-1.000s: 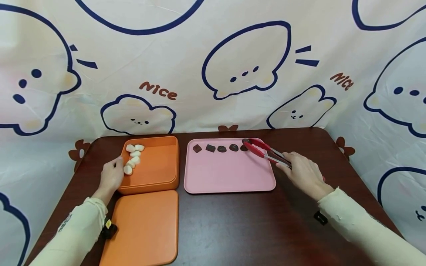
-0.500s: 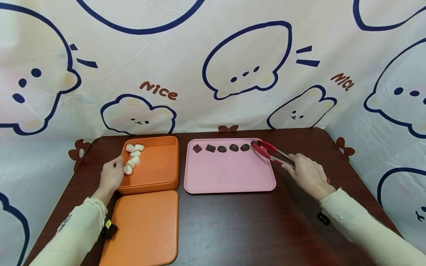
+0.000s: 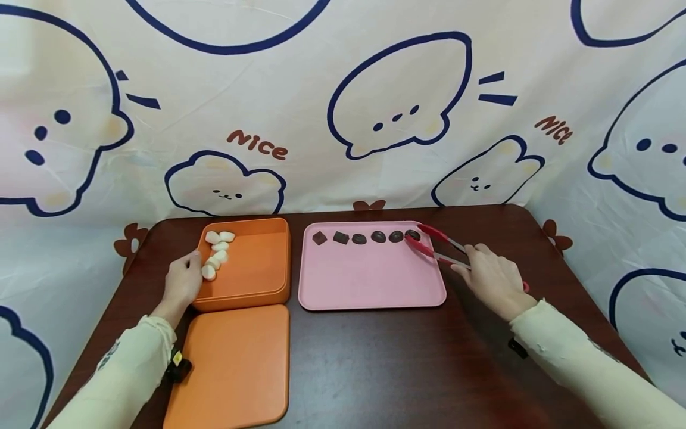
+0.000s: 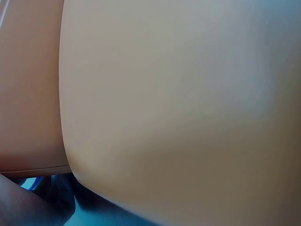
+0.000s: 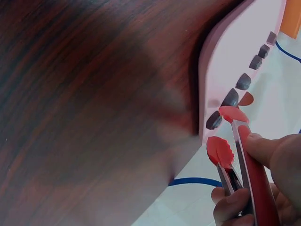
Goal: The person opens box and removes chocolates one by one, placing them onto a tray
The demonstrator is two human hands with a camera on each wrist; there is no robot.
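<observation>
My right hand (image 3: 493,279) holds red-tipped metal tongs (image 3: 433,252) at the pink tray's back right corner. In the right wrist view the tong tips (image 5: 220,150) stand apart beside the end chocolate (image 5: 214,120). That chocolate lies on the tray (image 3: 370,280), last in a row of dark chocolates (image 3: 378,236) along the back edge; some are square, others rounded. With my left hand (image 3: 182,283) I grip the left wall of an orange box (image 3: 252,256). Several white pieces (image 3: 220,246), like marshmallows, lie inside it along the left side. The left wrist view shows little of the hand (image 4: 33,207).
A flat orange lid (image 3: 230,363) lies in front of the box, its back edge close against it. The tray sits right of the box on a dark wooden table (image 3: 375,369). A white cloth (image 3: 311,179) with cartoon prints hangs behind the table.
The right hand has carried a chocolate rightward in the tongs and set it at the row's right end. The tong tips have now spread off it. The left hand stays on the box.
</observation>
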